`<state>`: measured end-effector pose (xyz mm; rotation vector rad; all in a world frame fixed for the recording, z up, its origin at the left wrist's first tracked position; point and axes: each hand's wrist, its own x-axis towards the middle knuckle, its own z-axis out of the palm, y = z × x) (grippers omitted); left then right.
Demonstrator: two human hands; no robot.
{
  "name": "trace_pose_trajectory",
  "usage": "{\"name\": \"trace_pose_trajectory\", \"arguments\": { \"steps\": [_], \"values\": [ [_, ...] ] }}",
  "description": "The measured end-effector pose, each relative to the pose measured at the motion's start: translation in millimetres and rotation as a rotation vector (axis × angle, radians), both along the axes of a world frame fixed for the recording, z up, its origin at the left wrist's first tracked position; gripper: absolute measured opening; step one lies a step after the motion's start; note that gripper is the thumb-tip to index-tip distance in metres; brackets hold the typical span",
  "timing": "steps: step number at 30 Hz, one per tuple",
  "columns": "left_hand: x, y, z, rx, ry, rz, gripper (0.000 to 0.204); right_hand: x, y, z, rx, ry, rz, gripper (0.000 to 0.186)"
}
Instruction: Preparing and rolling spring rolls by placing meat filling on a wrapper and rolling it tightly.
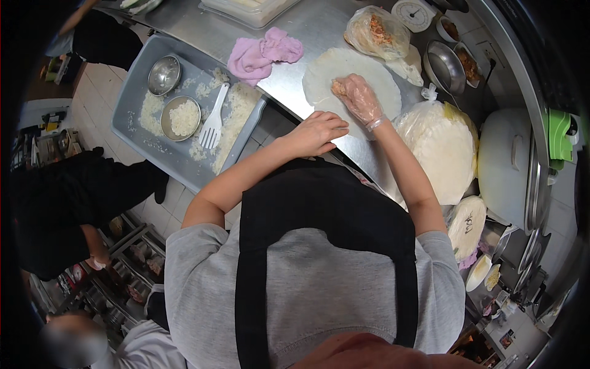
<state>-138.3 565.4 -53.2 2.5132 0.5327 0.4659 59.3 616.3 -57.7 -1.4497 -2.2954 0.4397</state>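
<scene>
A cook's gloved right hand pinches a clump of orange filling, fingers curled, onto a round tortilla lying flat on the steel counter. The bare left hand rests at the tortilla's near edge, fingers loosely together. Beside it sit a bagged tortilla stack and a pink cloth. Overloading or off-centre filling could tear the thin sheet.

white wrapper, pink cloth, grey tray; black apron
</scene>
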Motion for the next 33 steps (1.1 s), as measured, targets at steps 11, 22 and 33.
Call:
{"name": "trace_pose_trajectory", "arguments": {
  "steps": [11,22,33],
  "values": [
    [-4,-2,-2,0.012,-0.021,0.008,0.046,0,2,16,-0.003,0.086,0.134,0.039],
    [-1,1,1,0.019,-0.013,-0.024,0.049,-12,-3,8,0.075,-0.178,-0.013,0.044],
    [-28,20,-4,-0.002,-0.207,0.109,0.047,12,-36,28,0.047,-0.305,0.198,0.066]
  ]
}}
